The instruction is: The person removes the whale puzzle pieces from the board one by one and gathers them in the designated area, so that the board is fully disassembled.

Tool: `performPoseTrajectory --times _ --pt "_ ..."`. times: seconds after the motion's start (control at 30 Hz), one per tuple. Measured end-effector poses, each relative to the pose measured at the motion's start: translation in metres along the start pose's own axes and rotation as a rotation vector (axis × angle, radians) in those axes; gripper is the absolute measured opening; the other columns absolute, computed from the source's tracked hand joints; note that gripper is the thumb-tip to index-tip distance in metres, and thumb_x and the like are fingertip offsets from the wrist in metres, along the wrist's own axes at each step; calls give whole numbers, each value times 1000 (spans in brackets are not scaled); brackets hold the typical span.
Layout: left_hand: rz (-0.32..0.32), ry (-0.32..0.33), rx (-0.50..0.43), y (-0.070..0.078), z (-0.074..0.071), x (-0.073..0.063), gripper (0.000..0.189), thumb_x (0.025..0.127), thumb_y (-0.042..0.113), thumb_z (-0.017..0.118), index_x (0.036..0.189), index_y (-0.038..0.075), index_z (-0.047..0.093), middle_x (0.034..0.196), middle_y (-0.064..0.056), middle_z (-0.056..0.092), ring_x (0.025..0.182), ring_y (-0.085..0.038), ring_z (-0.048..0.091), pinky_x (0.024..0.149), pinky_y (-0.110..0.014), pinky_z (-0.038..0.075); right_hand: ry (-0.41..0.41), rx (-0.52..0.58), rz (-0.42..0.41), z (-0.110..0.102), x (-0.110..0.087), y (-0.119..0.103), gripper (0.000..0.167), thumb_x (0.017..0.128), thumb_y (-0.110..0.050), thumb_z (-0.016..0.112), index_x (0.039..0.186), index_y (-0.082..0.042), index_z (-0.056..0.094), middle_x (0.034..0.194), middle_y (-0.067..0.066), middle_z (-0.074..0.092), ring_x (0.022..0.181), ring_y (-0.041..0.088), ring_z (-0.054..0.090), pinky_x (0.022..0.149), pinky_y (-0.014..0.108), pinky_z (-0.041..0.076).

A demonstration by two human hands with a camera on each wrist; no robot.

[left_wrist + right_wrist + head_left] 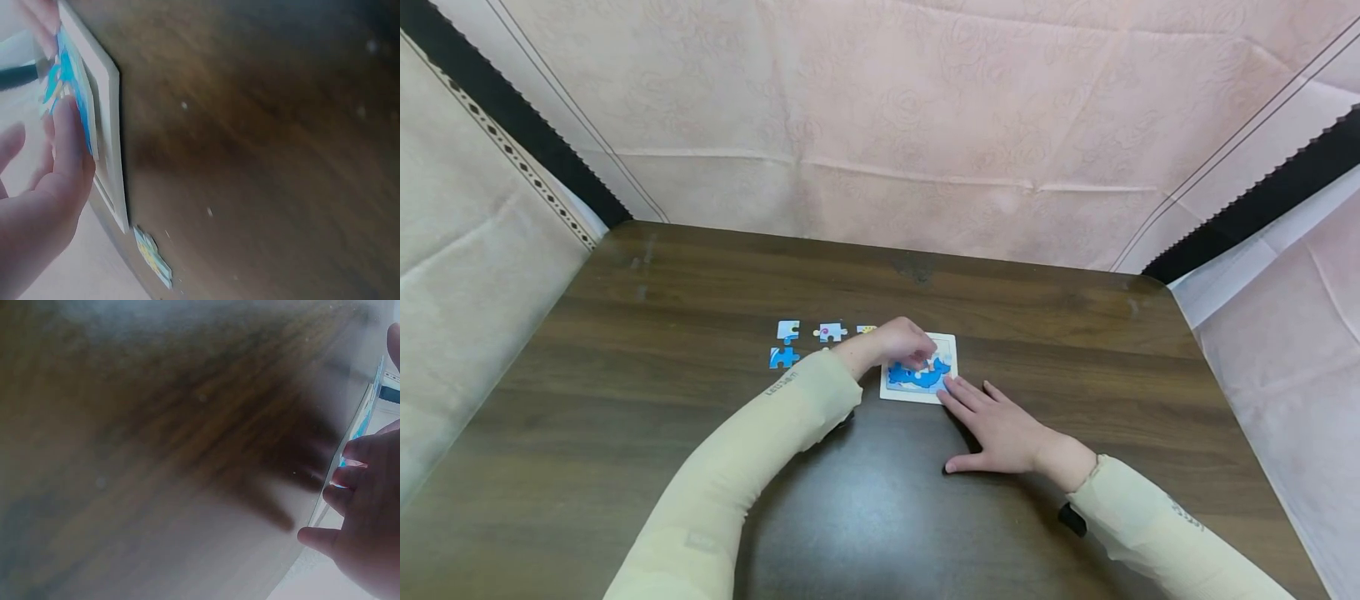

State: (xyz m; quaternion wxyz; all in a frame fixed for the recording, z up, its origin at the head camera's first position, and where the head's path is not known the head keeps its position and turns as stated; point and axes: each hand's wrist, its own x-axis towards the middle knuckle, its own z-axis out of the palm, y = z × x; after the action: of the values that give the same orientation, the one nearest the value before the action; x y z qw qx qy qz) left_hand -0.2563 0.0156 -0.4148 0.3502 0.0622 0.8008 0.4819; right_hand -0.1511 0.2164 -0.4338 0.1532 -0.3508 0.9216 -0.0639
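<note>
A square puzzle board (917, 398) with a pale frame and a blue whale picture lies on the table. My left hand (904, 342) is above its upper left part, fingers bent downward. In the left wrist view, a small blue puzzle piece (52, 84) stands up from the picture at the fingertips, seemingly pinched; its far side is hidden. My right hand (1006, 433) lies spread at the board's lower right corner, its fingertips touching the frame and the thumb apart on the table.
Loose puzzle pieces lie left of the board: a blue piece (784, 358), a pale blue piece (788, 328), a white-and-pink piece (831, 332) and a yellowish piece (866, 329) partly behind the left hand. The brown wooden table (700, 283) meets pale cloth (895, 100) behind.
</note>
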Motion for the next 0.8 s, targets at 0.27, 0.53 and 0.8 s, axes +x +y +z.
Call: performPoseTrajectory --times 0.27,0.53,0.8 --pt "52 12 119 -1 8 2 24 88 11 63 110 0 66 93 -12 68 73 -15 65 72 -22 56 -10 -7 -2 -2 0 -1 94 79 -68 54 148 -11 26 156 10 18 145 25 16 114 58 18" --pt "61 25 74 -2 -1 -1 27 90 12 61 114 0 63 87 -10 66 70 -13 62 71 -21 55 -16 -8 0 -3 -1 -1 93 79 -67 55 148 -10 26 156 11 19 145 27 17 113 58 19" --pt "34 59 44 -5 -19 -8 27 90 15 61 113 2 63 88 -10 65 72 -13 63 72 -21 56 -12 -12 -1 -3 -1 -2 94 79 -67 55 148 -10 26 156 11 18 144 27 18 113 58 19"
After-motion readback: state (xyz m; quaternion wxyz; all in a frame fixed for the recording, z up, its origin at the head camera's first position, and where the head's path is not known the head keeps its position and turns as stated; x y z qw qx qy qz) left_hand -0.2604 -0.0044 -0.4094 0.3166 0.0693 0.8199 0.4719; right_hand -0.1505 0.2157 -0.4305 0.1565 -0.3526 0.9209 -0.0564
